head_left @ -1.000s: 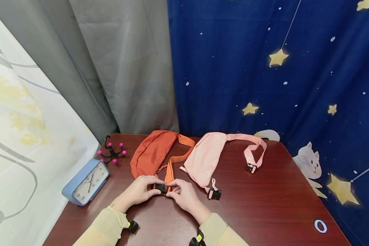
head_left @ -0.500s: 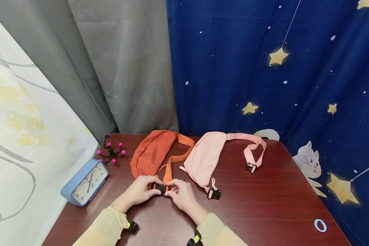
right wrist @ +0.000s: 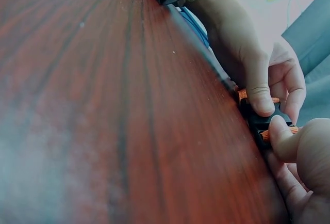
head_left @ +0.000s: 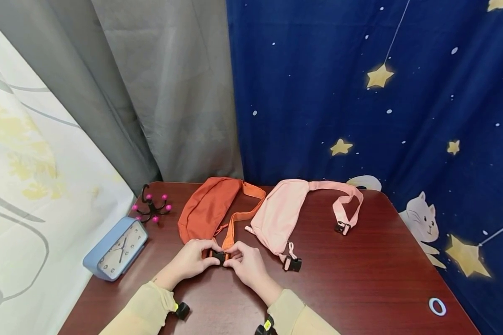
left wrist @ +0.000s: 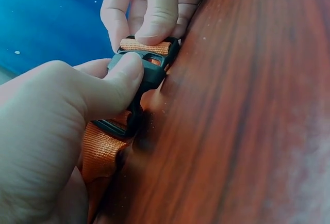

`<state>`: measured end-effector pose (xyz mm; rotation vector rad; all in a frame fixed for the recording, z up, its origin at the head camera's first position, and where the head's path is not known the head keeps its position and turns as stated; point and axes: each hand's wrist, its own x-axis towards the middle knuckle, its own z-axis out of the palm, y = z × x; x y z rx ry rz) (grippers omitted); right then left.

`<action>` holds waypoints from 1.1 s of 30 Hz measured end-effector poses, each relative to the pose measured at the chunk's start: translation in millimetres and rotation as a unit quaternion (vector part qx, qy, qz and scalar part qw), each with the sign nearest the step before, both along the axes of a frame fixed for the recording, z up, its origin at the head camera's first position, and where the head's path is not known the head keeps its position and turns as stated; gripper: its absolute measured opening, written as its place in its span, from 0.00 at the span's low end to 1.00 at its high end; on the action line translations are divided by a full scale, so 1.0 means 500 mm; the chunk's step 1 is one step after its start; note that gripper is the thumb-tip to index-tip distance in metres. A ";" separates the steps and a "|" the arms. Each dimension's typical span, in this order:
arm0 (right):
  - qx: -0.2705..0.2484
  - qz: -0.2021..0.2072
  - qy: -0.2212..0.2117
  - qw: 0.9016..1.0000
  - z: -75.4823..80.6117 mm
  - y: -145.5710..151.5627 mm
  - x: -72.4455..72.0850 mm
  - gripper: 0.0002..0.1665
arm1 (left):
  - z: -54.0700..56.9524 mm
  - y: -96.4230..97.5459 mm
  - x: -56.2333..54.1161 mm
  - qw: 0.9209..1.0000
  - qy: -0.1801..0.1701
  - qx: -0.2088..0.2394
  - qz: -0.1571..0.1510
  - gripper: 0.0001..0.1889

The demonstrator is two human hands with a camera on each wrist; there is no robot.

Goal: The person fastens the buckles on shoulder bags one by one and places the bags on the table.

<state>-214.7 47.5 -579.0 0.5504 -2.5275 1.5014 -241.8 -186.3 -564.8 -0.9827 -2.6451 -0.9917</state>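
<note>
We face a dark reddish-brown, wood-grained counter (head_left: 360,279), backed by a plain gray curtain (head_left: 180,93) and a deep blue curtain (head_left: 293,116) printed with yellow stars (head_left: 379,76) and a pale cat (head_left: 422,216). On our left hangs white fabric (head_left: 21,242) patterned in gray and yellow. Soft light glazes the wood.

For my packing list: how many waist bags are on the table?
2: the orange bag, its buckle held by the left hand and right hand, and the pink bag to its right. None seems hidden.
</note>
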 end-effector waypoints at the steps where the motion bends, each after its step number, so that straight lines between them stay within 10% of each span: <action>1: 0.000 0.000 0.001 1.000 0.000 -0.001 0.000 0.14 | 0.001 0.000 0.001 1.000 0.000 0.000 0.000 0.14; 33: -0.010 0.020 -0.028 0.999 -0.007 -0.004 -0.009 0.14 | -0.006 0.002 0.001 1.000 -0.004 0.003 0.008 0.15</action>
